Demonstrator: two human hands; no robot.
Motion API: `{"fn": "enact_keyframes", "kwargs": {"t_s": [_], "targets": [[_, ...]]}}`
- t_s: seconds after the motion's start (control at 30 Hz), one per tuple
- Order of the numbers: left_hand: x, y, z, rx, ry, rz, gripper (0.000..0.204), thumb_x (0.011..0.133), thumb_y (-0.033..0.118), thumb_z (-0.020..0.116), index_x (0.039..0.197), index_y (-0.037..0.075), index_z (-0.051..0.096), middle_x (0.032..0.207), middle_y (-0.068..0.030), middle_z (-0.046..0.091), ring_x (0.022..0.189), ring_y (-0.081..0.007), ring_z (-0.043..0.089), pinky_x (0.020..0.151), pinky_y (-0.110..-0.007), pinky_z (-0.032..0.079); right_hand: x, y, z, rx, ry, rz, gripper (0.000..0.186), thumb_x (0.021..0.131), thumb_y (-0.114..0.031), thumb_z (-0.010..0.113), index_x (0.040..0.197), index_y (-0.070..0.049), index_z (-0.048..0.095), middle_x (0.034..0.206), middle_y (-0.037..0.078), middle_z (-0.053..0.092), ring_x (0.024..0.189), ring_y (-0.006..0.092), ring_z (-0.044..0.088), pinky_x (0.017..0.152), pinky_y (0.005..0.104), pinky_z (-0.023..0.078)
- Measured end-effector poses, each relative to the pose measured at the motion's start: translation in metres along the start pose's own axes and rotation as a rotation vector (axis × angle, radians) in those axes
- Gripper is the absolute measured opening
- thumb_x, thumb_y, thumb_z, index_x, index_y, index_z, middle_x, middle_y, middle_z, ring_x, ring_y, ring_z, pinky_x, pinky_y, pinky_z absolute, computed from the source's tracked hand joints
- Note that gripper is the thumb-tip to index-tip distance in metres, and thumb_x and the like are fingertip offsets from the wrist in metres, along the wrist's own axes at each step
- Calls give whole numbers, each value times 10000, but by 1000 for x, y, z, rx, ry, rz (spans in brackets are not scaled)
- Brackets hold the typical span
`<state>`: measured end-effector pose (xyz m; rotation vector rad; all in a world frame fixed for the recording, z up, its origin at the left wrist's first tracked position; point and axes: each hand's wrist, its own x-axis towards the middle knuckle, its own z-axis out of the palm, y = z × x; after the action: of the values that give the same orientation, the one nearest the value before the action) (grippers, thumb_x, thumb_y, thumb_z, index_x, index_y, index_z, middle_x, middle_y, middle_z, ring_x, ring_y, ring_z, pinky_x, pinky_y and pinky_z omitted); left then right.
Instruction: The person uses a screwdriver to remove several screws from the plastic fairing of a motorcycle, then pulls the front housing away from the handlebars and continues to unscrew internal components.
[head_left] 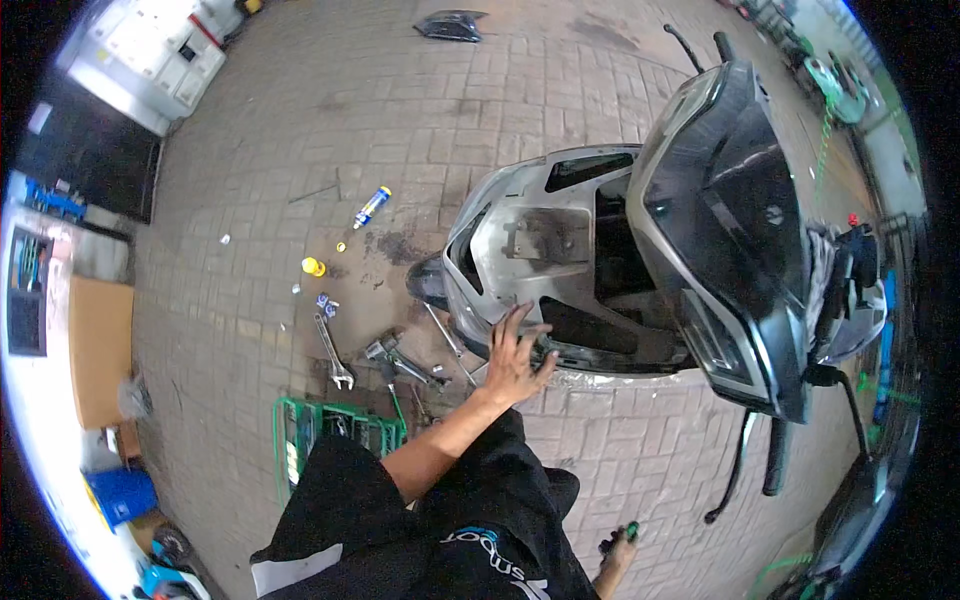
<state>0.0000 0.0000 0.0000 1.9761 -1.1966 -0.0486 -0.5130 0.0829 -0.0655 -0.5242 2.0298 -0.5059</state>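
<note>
My left hand (515,358) is on the lower rim of the grey scooter front body (545,240), fingers spread and curved over the edge near a dark recess. The dark windscreen and front cowl (730,190) rise to the right of it, with handlebar grips and levers sticking out. Low at the right, my right hand (618,557) is closed on a small green-and-black tool (631,532), mostly hidden by the fingers. Just left of the scooter lie a large adjustable wrench (336,360), an impact gun (390,350) and a long spanner (441,328).
A green crate (290,430) is beside my legs. Yellow containers (313,266) and a blue tube (372,206) lie on the paving. Cardboard (100,350), a blue bin (125,497) and cabinets line the left; a dark panel (450,26) lies ahead; other vehicles stand right.
</note>
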Motion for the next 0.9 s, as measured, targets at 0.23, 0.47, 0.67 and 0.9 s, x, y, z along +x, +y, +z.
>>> {"fn": "enact_keyframes", "kwargs": {"t_s": [0.23,0.47,0.67,0.9], "targets": [[-74,75,58,-67,63,24,321,673,165,691,916,76,501,1014,-149,481,964,-347,462,822,-448,381,79,-47,6,-57,-269,-130,440,780,-113,635,1145,-72,393,647,61,539,377,134,439,298,275,353],[-155,134,181,22,-632,74,332,763,216,622,1049,75,533,1089,-143,511,1067,-340,460,927,-420,362,179,-67,-37,-260,-376,-367,429,707,-53,685,1032,32,418,715,110,548,442,172,529,377,295,435],[-194,144,255,143,-942,-113,457,753,364,647,1064,41,560,1045,-198,565,986,-356,546,856,-405,441,248,-1,-109,-37,-251,-178,322,735,-53,651,990,-19,458,715,97,562,439,164,515,401,303,442],[-151,76,374,209,-933,-530,460,769,395,599,1072,49,578,1103,-171,574,1074,-320,525,912,-389,417,342,209,-217,-181,-216,174,316,750,-74,599,1025,-71,444,668,75,571,414,141,469,330,289,374]]}}
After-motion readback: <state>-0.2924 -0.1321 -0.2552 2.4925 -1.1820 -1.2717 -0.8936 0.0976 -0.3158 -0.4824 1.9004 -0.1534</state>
